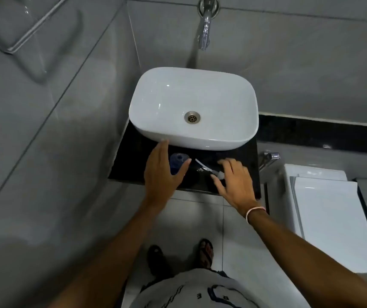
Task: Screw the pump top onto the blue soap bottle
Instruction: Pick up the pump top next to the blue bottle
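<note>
At frame centre, the black counter [133,165] carries the uncapped blue soap bottle [177,164], left hand [163,172] spread around it. Right hand [233,181], spread, reaches the lying pump top [207,170]. Nothing screwed yet.

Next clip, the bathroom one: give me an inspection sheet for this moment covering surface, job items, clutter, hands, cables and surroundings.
Surface: black counter, glossy, holding a white basin at its back.
Job's things: blue soap bottle upright in front of the basin, mouth open, no pump on it; pump top lying on its side to the bottle's right, tube pointing toward the bottle.
Clutter: nothing seen.
Hands: left hand open, curving around the bottle, contact unclear; right hand open over the pump top, fingers spread, not closed on it.
Cables: nothing seen.
Surroundings: wall tap above the basin, grey tiled walls, white toilet at right, tiled floor.
</note>
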Demonstrator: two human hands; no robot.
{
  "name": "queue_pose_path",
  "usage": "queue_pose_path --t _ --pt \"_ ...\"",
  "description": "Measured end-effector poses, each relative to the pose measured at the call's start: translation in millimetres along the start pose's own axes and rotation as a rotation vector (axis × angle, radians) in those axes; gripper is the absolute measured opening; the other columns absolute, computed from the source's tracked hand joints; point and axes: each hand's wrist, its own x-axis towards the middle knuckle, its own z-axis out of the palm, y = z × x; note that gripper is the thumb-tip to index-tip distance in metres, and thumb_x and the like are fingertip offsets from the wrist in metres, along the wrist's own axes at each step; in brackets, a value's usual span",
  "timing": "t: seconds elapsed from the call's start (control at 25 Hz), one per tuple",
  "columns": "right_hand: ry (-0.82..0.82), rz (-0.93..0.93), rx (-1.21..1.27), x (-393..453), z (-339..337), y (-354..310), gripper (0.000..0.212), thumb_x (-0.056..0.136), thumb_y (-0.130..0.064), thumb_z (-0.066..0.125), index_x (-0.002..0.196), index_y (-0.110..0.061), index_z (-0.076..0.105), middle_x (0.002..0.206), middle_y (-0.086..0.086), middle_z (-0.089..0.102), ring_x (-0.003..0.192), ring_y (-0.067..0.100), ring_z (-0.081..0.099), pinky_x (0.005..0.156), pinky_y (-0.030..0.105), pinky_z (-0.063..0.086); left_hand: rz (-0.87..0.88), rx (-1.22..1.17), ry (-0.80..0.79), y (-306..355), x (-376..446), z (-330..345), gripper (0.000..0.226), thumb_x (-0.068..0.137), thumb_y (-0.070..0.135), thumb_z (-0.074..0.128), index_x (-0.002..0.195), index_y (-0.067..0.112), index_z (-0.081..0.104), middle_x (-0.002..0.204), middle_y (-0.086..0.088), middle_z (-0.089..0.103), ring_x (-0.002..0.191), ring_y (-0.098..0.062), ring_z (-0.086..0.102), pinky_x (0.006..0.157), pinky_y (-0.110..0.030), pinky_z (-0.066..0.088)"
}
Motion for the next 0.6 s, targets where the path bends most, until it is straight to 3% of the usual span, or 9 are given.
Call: queue_pose_path --t 0.16,0.28,0.48,0.6 --pt "-0.268 0.166 0.021 -10 23 14 0.042 0.096 -0.037 0.066 0.129 -0.013 0.058 0.122 0.010 0.063 0.106 0.030 0.062 0.089 0.044 0.055 -0.322 -0.151 -0.087 -7 -17 21 0.082 0.081 0.052 0.072 0.145 0.010 0.043 0.147 -0.011 0.050 0.135 -0.022 0.044 0.105 -0.029 0.040" --pt "-0.245 0.218 0.200 -2 31 14 0.030 0.096 -0.029 0.068 0.122 -0.015 0.061 0.111 0.010 0.067 0.100 0.030 0.064 0.085 0.047 0.057 -0.344 -0.190 -0.092 -15 -13 34 0.079 0.079 0.043 0.079 0.143 0.008 0.048 0.143 -0.012 0.055 0.132 -0.023 0.050 0.104 -0.027 0.040" --pt "-0.283 0.199 0.398 0 33 20 0.031 0.094 -0.022 0.072 0.123 -0.013 0.066 0.112 0.009 0.071 0.098 0.026 0.067 0.085 0.045 0.059 -0.309 -0.169 -0.078 -25 -17 44 0.067 0.080 0.037 0.080 0.136 0.010 0.057 0.138 -0.013 0.060 0.131 -0.024 0.052 0.110 -0.050 0.042" --pt "-0.135 0.166 0.530 3 19 19 0.027 0.090 -0.016 0.076 0.116 -0.011 0.072 0.108 0.006 0.074 0.094 0.018 0.068 0.083 0.041 0.061 -0.291 -0.149 -0.057 -30 -17 47 0.068 0.078 0.042 0.080 0.134 0.011 0.059 0.136 -0.012 0.062 0.131 -0.022 0.052 0.111 -0.050 0.041"
